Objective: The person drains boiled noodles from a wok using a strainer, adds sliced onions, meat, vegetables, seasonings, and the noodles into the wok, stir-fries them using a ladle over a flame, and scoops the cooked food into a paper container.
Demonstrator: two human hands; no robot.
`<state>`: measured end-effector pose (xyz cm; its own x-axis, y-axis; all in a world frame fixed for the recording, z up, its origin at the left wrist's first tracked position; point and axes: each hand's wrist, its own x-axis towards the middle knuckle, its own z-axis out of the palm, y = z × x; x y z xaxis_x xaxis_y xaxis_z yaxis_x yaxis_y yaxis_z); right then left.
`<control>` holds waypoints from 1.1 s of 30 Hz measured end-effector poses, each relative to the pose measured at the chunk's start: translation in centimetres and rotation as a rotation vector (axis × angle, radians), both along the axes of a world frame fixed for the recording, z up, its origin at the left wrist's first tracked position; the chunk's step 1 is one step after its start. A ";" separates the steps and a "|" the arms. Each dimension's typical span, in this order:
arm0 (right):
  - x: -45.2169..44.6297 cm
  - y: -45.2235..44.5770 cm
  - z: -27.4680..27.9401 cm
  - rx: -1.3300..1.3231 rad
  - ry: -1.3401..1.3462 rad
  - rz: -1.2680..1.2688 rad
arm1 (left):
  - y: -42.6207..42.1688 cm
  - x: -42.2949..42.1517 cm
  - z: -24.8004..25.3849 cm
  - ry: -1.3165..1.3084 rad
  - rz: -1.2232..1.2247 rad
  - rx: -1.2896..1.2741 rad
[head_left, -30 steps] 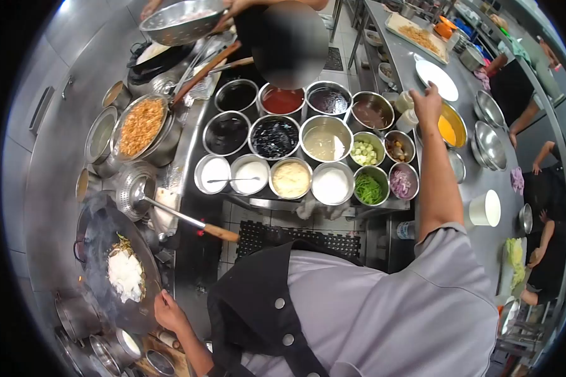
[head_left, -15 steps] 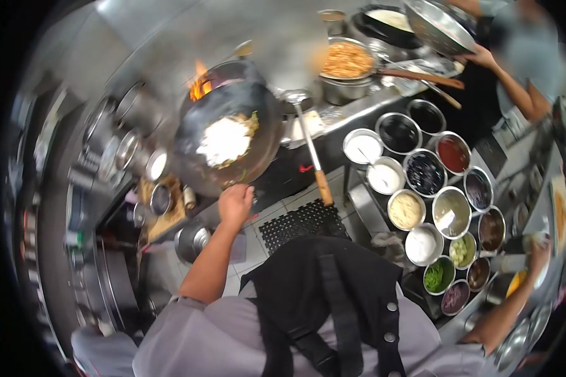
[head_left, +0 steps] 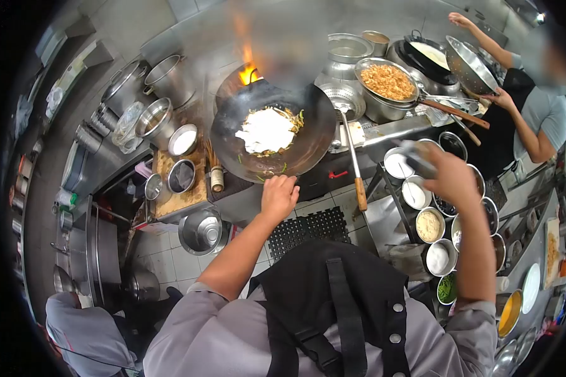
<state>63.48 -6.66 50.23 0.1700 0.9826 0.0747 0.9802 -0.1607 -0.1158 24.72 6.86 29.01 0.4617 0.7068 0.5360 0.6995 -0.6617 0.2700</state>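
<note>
We note flames [head_left: 248,72] behind the wok [head_left: 233,132], left hand [head_left: 280,198] curled at its rim, right hand [head_left: 449,173] gripping a blurred container [head_left: 416,157] aslant, end wokward.

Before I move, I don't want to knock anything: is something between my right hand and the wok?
Yes: the skimmer lies across the gap between your right hand and the wok, its wooden handle pointing toward you. Whether it rises to your hand's height, I can't tell.

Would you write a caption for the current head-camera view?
Flames rise behind the wok at the left hand; the right hand holds something blurred.
</note>
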 end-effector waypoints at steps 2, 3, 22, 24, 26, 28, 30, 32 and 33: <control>-5.3 5.1 -1.9 -0.130 -0.071 0.059 | 0.0 -0.3 0.0 0.010 -0.030 0.003; -7.3 6.9 -2.8 -0.136 -0.099 0.127 | -0.1 -0.6 0.0 0.010 -0.025 0.004; -8.5 6.3 -3.1 -0.018 0.188 0.102 | -0.3 -0.5 0.4 0.001 -0.038 0.066; -6.4 5.5 -5.1 0.028 0.214 0.102 | -0.4 -0.3 0.4 0.002 -0.032 0.053; -5.0 3.3 -5.8 0.094 0.318 0.070 | -0.5 0.0 0.5 -0.011 -0.016 0.030; -2.8 0.1 -7.8 0.188 0.497 0.027 | -0.4 0.2 0.5 -0.006 -0.031 0.040; 0.7 -3.7 -11.7 0.423 0.830 -0.005 | -0.3 0.5 0.1 0.023 -0.011 0.060; 3.7 -8.1 -12.9 0.569 1.175 -0.096 | -0.1 0.9 -0.3 0.021 0.002 0.119; 5.2 -11.4 -12.4 0.645 1.256 -0.183 | -0.4 1.1 0.3 0.055 0.043 0.040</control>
